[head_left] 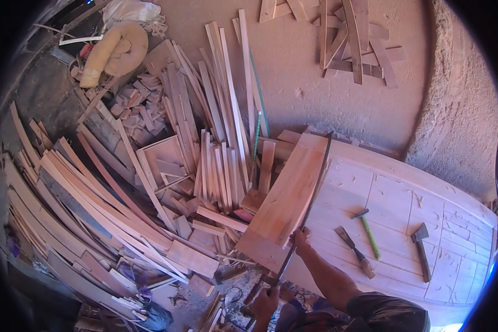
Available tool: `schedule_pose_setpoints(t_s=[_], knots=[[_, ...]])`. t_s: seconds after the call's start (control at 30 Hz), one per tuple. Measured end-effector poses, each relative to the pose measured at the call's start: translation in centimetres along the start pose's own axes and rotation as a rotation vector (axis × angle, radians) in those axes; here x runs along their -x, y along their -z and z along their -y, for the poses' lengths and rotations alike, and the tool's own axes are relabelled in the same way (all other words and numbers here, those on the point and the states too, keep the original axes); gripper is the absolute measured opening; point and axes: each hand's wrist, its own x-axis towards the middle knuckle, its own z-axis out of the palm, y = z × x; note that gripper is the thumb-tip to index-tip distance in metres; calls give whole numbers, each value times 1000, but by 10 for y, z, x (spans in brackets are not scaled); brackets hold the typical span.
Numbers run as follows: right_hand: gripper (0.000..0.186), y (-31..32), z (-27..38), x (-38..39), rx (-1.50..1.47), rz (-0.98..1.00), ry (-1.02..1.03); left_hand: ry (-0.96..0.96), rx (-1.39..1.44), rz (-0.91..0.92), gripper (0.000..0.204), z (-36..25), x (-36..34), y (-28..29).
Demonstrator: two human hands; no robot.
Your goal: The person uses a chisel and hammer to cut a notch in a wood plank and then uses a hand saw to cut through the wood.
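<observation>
A long dark bar clamp [314, 200] lies slantwise along the right edge of a wide reddish board [285, 193] on the wooden panel. My right hand [300, 240] is closed round its bar near the panel's front edge. Lower down, past that edge, my left hand [266, 302] is closed at the clamp's near end, just below a dark jaw or block [269, 280]. The fingers there are partly hidden. To the right on the panel [343, 191] rest a chisel [355, 252], a green-handled hammer [369, 235] and a hatchet [421, 252] with a dark handle.
Wood shavings are scattered over the panel. Upright strips [221, 166] lean against the wall, with long curved boards [110, 199] stacked at left. Small offcuts [135, 105] and a coiled yellowish hose [116, 50] lie behind. Wooden frame pieces [354, 44] are at the back wall.
</observation>
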Motion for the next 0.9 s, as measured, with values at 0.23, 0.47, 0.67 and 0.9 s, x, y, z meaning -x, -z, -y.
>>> schedule_pose_setpoints(t_s=[0.23, 0.47, 0.67, 0.9], knots=[[18, -37, -33, -34, -141, 8, -22, 184, -48, 171, 90, -27, -53, 21], [9, -3, -44, -64, -170, -19, 160, 187, -14, 382, 88, 7, -55, -10], [14, -21, -19, -38, -209, -20, 59, 110, 55, 297, 74, 59, -43, -14], [23, -96, 15, -15, -386, 142, -75, -76, -47, -88, 51, 44, -52, 72]])
